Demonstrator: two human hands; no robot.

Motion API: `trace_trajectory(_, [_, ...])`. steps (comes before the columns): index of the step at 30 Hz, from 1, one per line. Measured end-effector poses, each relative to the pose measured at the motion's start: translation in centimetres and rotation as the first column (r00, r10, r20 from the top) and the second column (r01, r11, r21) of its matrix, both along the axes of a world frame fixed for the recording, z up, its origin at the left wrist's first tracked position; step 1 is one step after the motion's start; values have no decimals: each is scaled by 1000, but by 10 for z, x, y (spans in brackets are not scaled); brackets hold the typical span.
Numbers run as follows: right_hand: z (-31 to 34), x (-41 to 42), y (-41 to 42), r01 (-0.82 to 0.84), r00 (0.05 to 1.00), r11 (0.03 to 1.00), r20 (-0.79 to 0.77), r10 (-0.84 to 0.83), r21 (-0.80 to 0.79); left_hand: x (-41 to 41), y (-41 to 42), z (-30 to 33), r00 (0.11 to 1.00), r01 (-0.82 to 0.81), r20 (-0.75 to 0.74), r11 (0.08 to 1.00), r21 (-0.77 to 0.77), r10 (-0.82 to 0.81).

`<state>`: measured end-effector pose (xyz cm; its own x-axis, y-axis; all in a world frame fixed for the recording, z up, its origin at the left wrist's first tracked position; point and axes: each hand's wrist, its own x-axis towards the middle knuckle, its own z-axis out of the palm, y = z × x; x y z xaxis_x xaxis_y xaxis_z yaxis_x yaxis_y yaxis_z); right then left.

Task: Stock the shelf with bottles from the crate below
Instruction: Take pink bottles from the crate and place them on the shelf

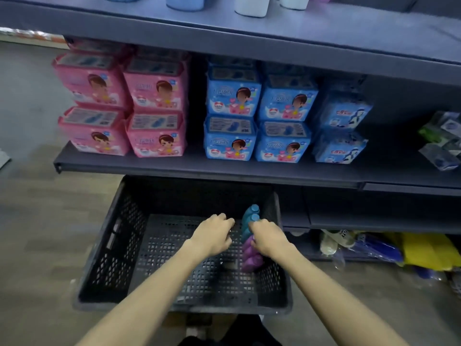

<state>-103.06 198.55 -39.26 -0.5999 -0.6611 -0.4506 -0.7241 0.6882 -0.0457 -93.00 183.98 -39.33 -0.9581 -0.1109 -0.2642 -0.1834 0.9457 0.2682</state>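
Blue bottles (pixel 250 217) and purple bottles (pixel 249 255) bunched against right wall of black crate (pixel 114 248), pretty blurry, can't count them. Right hand (pixel 268 239) on top of bunch, fingers curled over, actual grip hidden. Left hand (pixel 214 233) loosely curled, holding nothing. Top shelf (pixel 324 33) bottles cut off by frame.

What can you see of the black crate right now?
The black crate is rectangular, plastic-looking, with perforated lattice walls and floor. It sits on the floor below the lowest stocked shelf, mostly bare inside. Teal bottles and purple bottles line its right wall. The right hand grips those bottles; the left hand hangs over the floor grid, fingers curled, holding nothing visible.
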Motion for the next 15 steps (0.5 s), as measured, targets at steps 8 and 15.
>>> trace_trajectory(8, [-51, 21, 9, 90, 994, 979, 38, -99, 184, 15, 21, -29, 988, -54, 145, 998, 31, 49])
trace_trajectory(15, [-71, 21, 7, 87, 996, 971, 16, -93, 221, 15, 26, -42, 987, -65, 146, 997, 38, 59])
